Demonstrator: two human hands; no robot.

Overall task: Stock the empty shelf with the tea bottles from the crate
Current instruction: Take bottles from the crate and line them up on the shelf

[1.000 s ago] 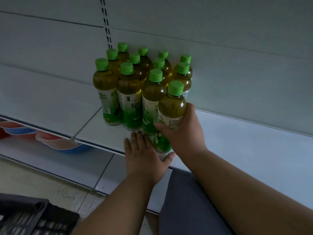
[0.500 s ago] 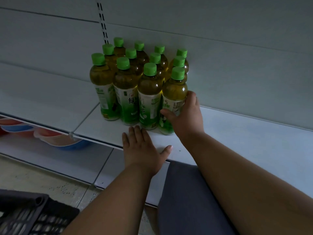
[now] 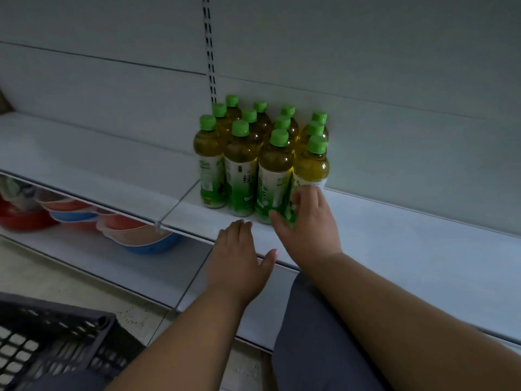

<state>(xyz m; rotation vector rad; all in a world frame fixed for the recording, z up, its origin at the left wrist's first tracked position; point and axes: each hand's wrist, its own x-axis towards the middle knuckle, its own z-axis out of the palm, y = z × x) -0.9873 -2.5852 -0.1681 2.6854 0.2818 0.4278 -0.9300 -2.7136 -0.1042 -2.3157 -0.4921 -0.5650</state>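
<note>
Clear plastic tea bottles [image 3: 262, 153] with ribbed green caps and glossy green-and-white labels bearing Chinese characters stand packed on the smooth white metal shelf [image 3: 394, 238], just beyond both hands. The right hand [image 3: 308, 221] curls loosely around the front right bottle [image 3: 310, 170]. The left hand [image 3: 239, 261] lies flat, fingers straight, on the shelf edge. A black lattice crate [image 3: 56, 340] sits lower left.

White shelf [image 3: 394, 238]: twelve green-capped tea bottles [image 3: 242, 170] upright in a tight block, just beyond right hand [image 3: 308, 221]; left hand [image 3: 236, 263] flat on front edge.
</note>
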